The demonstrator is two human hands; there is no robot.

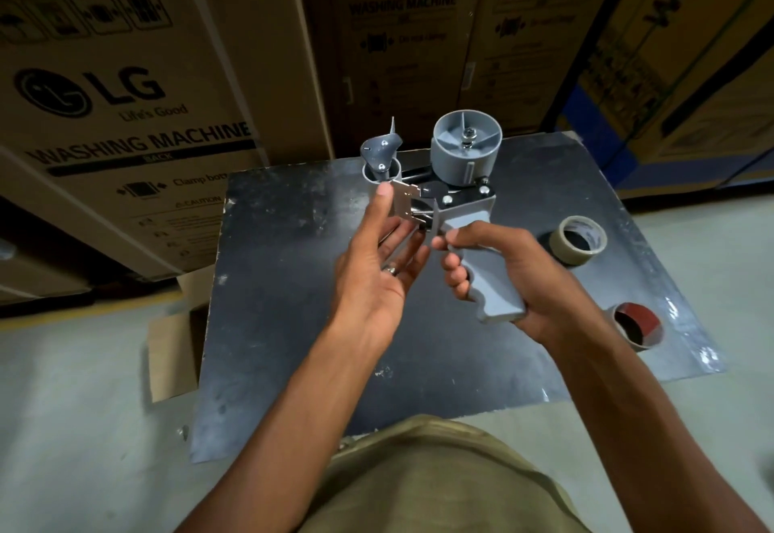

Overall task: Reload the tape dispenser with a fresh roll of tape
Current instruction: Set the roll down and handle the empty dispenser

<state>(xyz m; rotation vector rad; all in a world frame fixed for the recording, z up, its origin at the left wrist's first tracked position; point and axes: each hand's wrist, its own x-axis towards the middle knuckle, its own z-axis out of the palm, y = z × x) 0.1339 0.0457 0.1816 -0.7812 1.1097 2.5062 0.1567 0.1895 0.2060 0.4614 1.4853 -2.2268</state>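
Observation:
I hold a grey handheld tape dispenser (456, 180) above a dark table (293, 323). Its round hub (467, 147) carries no tape. My right hand (511, 277) is wrapped around the dispenser's pistol grip. My left hand (377, 264) cups the front end from below, thumb on the metal plate beside the roller, fingers spread under it. A roll of brownish tape (580, 241) lies flat on the table to the right. Nearer me, at the table's right edge, sits a second roll (638, 325) with a dark red inside.
Large cardboard washing-machine boxes (125, 113) stand close behind and to the left of the table. More boxes (670, 50) rise at the back right. A folded cardboard piece (176, 352) lies on the pale floor at the table's left side.

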